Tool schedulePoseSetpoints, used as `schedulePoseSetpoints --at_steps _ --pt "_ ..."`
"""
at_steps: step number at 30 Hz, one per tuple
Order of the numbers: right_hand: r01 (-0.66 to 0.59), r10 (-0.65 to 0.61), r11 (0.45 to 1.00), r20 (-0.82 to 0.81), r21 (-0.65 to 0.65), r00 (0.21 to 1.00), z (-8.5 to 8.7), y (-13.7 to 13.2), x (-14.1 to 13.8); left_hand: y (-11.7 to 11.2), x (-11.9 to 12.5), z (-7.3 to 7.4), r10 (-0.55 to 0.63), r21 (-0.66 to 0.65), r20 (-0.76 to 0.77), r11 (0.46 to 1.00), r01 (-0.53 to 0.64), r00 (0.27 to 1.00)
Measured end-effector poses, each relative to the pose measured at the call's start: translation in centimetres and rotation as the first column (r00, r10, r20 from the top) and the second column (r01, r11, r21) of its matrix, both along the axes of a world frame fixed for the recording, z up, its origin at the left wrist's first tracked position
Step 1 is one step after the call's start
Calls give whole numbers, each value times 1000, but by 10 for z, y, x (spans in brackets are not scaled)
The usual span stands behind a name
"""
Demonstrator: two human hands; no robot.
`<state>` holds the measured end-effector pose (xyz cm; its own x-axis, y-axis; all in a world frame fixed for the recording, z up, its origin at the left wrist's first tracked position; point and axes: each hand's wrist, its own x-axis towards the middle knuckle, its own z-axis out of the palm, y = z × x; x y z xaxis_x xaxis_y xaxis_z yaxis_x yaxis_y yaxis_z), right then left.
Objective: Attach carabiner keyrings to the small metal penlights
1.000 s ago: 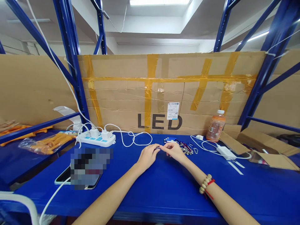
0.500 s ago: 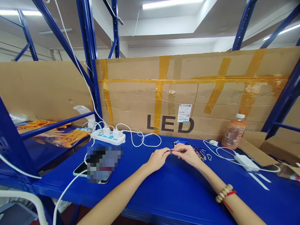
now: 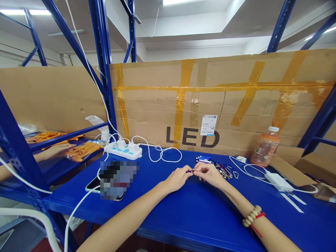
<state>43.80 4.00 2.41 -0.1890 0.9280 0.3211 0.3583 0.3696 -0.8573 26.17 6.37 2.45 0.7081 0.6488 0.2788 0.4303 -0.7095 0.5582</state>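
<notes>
My left hand (image 3: 177, 179) and my right hand (image 3: 210, 174) meet fingertip to fingertip over the blue table (image 3: 199, 217), both pinched on one small dark item (image 3: 191, 171) held between them. Its shape is too small to make out. Just behind my right hand lies a pile of small blue sticks and metal clips (image 3: 215, 165). A bead bracelet with red thread (image 3: 252, 215) sits on my right wrist.
A white power strip (image 3: 123, 151) with chargers and cables stands at the back left, a phone (image 3: 105, 184) lies near it. An orange drink bottle (image 3: 265, 147), a white adapter (image 3: 278, 177) and open cardboard boxes (image 3: 294, 168) are at the right. Another person's hand (image 3: 56, 149) rests on orange parts on the left shelf.
The view has swung left, so the table contents appear shifted right. My hands stay pinched together. Another person's hand has come into sight on the left shelf.
</notes>
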Motion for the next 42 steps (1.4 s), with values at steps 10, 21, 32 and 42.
schedulePoseSetpoints --at_steps 10,21,32,42 --pt "131 -130 989 14 -72 991 3 0 -8 -3 2 1 61 74 0 995 -61 998" --pt "217 -219 954 17 -207 976 6 -2 -12 3 3 0 94 170 20 981 -96 995" --pt "66 -102 960 -120 -272 987 -4 6 -15 12 9 -10 46 -6 135 999 -46 990" --pt "76 -116 957 -131 -279 985 -12 13 -11 4 -1 0 164 72 40 984 -166 986"
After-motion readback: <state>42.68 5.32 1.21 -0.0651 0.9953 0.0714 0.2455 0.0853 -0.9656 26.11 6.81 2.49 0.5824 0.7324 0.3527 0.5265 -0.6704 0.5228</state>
